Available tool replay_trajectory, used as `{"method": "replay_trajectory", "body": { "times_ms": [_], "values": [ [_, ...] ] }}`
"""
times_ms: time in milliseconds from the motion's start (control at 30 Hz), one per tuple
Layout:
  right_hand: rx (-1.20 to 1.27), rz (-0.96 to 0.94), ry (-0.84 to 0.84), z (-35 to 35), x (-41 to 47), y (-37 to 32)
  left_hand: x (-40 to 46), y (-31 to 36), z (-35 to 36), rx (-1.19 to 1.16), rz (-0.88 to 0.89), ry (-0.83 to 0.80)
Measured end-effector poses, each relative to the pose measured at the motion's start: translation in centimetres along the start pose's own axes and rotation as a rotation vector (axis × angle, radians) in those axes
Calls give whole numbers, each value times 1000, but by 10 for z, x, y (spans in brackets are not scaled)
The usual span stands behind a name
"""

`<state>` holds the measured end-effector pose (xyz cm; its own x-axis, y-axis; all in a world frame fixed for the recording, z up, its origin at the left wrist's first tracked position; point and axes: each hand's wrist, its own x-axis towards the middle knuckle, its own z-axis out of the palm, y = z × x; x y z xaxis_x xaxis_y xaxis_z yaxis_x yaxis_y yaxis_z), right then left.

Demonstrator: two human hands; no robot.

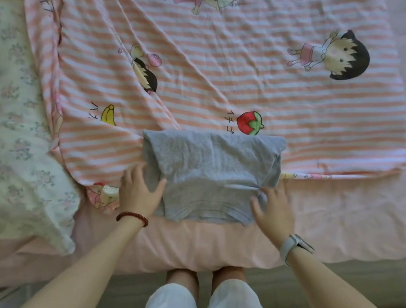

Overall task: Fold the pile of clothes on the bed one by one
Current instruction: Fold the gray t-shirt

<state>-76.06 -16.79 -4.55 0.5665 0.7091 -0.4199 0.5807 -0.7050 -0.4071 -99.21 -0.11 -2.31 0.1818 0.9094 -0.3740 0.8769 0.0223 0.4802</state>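
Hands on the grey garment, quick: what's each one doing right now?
Left hand: grips the left edge of the grey folded garment, thumb on top.
Right hand: open, fingers spread, resting on the garment's right edge.
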Motion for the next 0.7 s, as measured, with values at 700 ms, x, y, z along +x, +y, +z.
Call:
{"method": "replay_trajectory", "body": {
  "times_ms": [700],
  "values": [
    [589,23,217,-103,41,-30,20,93,-66,-166,256,5]
  ]
}}
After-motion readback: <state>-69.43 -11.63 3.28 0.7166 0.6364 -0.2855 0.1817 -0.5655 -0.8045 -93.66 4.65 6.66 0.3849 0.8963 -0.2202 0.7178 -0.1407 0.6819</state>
